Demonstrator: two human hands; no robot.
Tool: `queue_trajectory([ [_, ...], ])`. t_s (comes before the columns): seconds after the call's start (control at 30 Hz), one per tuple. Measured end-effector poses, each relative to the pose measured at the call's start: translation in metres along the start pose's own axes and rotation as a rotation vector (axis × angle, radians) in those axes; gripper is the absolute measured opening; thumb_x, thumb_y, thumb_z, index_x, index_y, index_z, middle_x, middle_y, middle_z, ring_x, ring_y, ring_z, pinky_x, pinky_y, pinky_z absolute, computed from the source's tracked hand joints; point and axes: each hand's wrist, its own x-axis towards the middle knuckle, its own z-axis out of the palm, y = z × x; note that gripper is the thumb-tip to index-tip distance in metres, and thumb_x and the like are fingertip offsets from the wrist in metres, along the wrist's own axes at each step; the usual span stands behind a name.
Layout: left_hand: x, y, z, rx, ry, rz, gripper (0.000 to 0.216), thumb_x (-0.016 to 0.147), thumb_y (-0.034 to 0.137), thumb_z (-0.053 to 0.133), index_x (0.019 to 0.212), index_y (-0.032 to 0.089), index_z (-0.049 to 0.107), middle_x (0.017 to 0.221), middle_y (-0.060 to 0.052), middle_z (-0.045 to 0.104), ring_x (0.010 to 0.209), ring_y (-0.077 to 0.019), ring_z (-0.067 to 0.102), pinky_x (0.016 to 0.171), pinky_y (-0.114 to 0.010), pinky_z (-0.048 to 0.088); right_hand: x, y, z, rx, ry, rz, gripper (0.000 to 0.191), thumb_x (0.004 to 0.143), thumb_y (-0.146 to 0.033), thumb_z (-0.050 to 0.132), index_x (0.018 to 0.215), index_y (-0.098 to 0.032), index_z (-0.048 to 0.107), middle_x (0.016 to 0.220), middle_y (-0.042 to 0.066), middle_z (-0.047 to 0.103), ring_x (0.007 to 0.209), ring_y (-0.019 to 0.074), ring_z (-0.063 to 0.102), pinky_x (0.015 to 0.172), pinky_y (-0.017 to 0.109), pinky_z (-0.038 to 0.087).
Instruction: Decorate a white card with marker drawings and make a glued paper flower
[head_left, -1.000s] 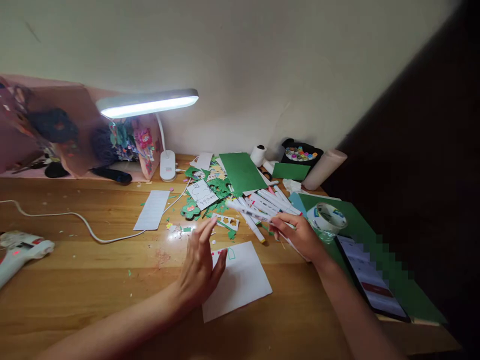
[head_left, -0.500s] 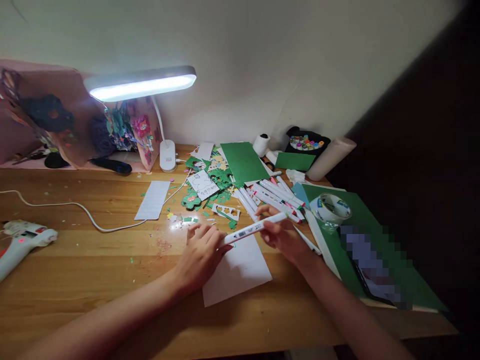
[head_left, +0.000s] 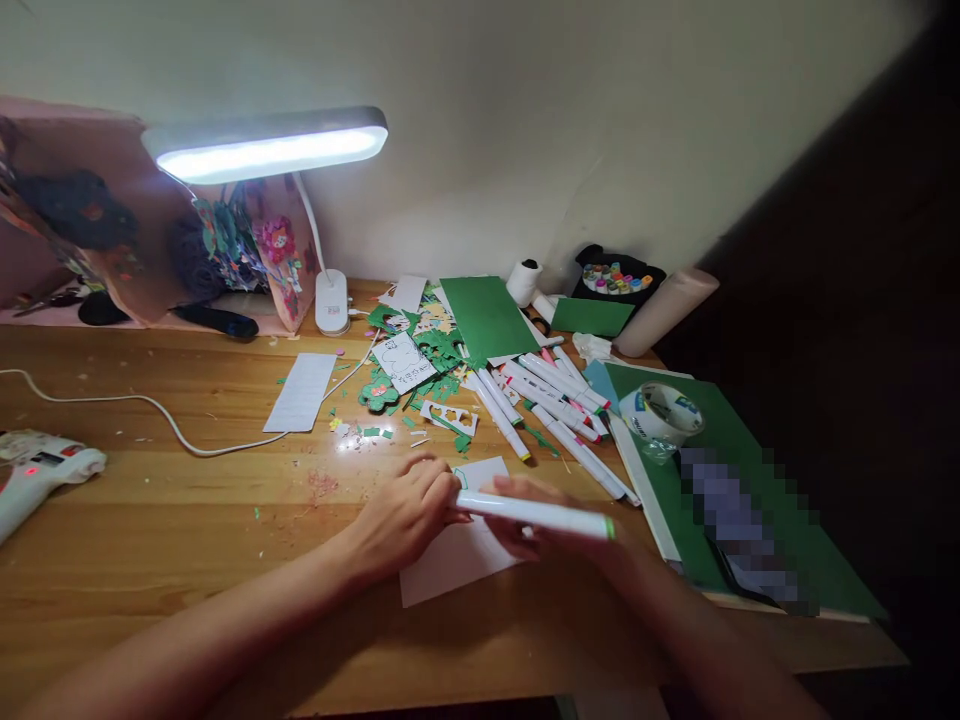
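Note:
A white marker [head_left: 540, 515] with a green end lies level between my two hands, just above a white sheet of paper [head_left: 454, 555] on the wooden desk [head_left: 187, 520]. My left hand [head_left: 405, 515] is closed on the marker's left end. My right hand [head_left: 547, 530] grips its barrel from below, fingers curled round it. A small green outline is drawn near the top edge of the sheet.
Several white markers [head_left: 547, 400] lie in a heap beyond the sheet, with green paper scraps [head_left: 427, 370] and a green card [head_left: 487, 318]. A tape roll [head_left: 660, 415] and a phone sit on green card at right. A lit desk lamp [head_left: 262, 150] stands behind; a glue gun [head_left: 37, 470] lies at left.
My right hand picked a marker out of the heap and brought it towards me over the sheet. My left hand went from open to closed on the marker's left end.

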Motion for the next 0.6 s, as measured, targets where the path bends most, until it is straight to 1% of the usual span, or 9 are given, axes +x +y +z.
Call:
queue_trajectory([
  [0.07, -0.003, 0.007, 0.004, -0.081, 0.012, -0.110, 0.047, 0.095, 0.048, 0.020, 0.077, 0.017, 0.050, 0.065, -0.002, 0.053, 0.057, -0.0164, 0.048, 0.061, -0.029, 0.042, -0.002, -0.002, -0.002, -0.066, 0.106, -0.109, 0.032, 0.081, -0.050, 0.053, 0.087, -0.020, 0.045, 0.062, -0.005, 0.051, 0.044, 0.0069, 0.038, 0.040, 0.019, 0.028],
  [0.1, -0.004, 0.011, 0.005, -0.124, 0.007, -0.146, 0.050, 0.094, 0.052, 0.019, 0.074, 0.018, 0.050, 0.062, -0.002, 0.052, 0.054, -0.0160, 0.046, 0.055, -0.028, 0.040, -0.003, -0.002, 0.000, -0.134, 0.152, -0.162, 0.035, 0.075, -0.043, 0.063, 0.094, -0.022, 0.042, 0.070, -0.004, 0.053, 0.049, 0.0072, 0.041, 0.043, 0.019, 0.031],
  [0.17, -0.007, 0.022, 0.004, -0.222, -0.067, -0.150, 0.050, 0.094, 0.052, 0.020, 0.075, 0.019, 0.051, 0.061, -0.002, 0.054, 0.053, -0.0158, 0.046, 0.055, -0.027, 0.039, -0.003, -0.003, 0.008, -0.318, 0.182, -0.220, 0.044, 0.064, -0.031, 0.075, 0.092, -0.022, 0.042, 0.076, -0.004, 0.050, 0.057, 0.0080, 0.043, 0.048, 0.019, 0.033],
  [0.2, -0.007, 0.028, 0.002, -0.270, -0.121, -0.129, 0.048, 0.095, 0.050, 0.020, 0.078, 0.019, 0.053, 0.063, -0.002, 0.056, 0.054, -0.0160, 0.048, 0.058, -0.028, 0.040, -0.003, -0.004, 0.014, -0.405, 0.174, -0.216, 0.038, 0.062, -0.028, 0.075, 0.083, -0.022, 0.043, 0.072, -0.005, 0.047, 0.057, 0.0080, 0.041, 0.048, 0.019, 0.032],
  [0.27, -0.007, 0.037, -0.003, -0.356, -0.229, -0.110, 0.046, 0.096, 0.044, 0.017, 0.087, 0.020, 0.055, 0.072, -0.004, 0.061, 0.064, -0.0181, 0.055, 0.064, -0.030, 0.042, -0.006, -0.007, 0.027, -0.516, 0.203, -0.187, 0.028, 0.070, -0.028, 0.068, 0.073, -0.021, 0.041, 0.063, -0.007, 0.042, 0.052, 0.0078, 0.036, 0.046, 0.020, 0.026],
  [0.33, -0.007, 0.045, -0.009, -0.423, -0.267, -0.112, 0.046, 0.096, 0.042, 0.017, 0.092, 0.018, 0.056, 0.080, -0.007, 0.064, 0.070, -0.0208, 0.058, 0.064, -0.031, 0.042, -0.012, -0.012, 0.038, -0.582, 0.220, -0.196, 0.018, 0.077, -0.027, 0.058, 0.076, -0.022, 0.040, 0.060, -0.007, 0.042, 0.051, 0.0086, 0.035, 0.046, 0.021, 0.025],
  [0.43, -0.005, 0.056, -0.015, -0.470, -0.255, -0.107, 0.049, 0.096, 0.045, 0.014, 0.092, 0.018, 0.055, 0.079, -0.009, 0.065, 0.066, -0.0208, 0.058, 0.060, -0.030, 0.041, -0.020, -0.021, 0.043, -0.565, 0.131, -0.241, 0.012, 0.081, -0.031, 0.054, 0.082, -0.024, 0.044, 0.060, -0.005, 0.051, 0.049, 0.0100, 0.040, 0.046, 0.022, 0.029],
  [0.5, -0.003, 0.064, -0.015, -0.450, -0.211, -0.089, 0.055, 0.096, 0.046, 0.006, 0.087, 0.018, 0.053, 0.071, -0.007, 0.063, 0.056, -0.0174, 0.054, 0.053, -0.028, 0.040, -0.020, -0.022, 0.041, -0.553, 0.175, -0.334, 0.013, 0.083, -0.036, 0.053, 0.079, -0.024, 0.048, 0.058, -0.004, 0.054, 0.048, 0.0109, 0.044, 0.047, 0.023, 0.033],
  [0.6, -0.005, 0.077, -0.011, -0.373, -0.124, -0.047, 0.056, 0.096, 0.047, 0.004, 0.082, 0.017, 0.049, 0.060, -0.003, 0.058, 0.046, -0.0143, 0.049, 0.046, -0.024, 0.037, -0.020, -0.015, 0.039, -0.622, 0.173, -0.618, 0.025, 0.083, -0.046, 0.051, 0.069, -0.025, 0.051, 0.046, -0.005, 0.048, 0.041, 0.0096, 0.042, 0.045, 0.023, 0.034],
])
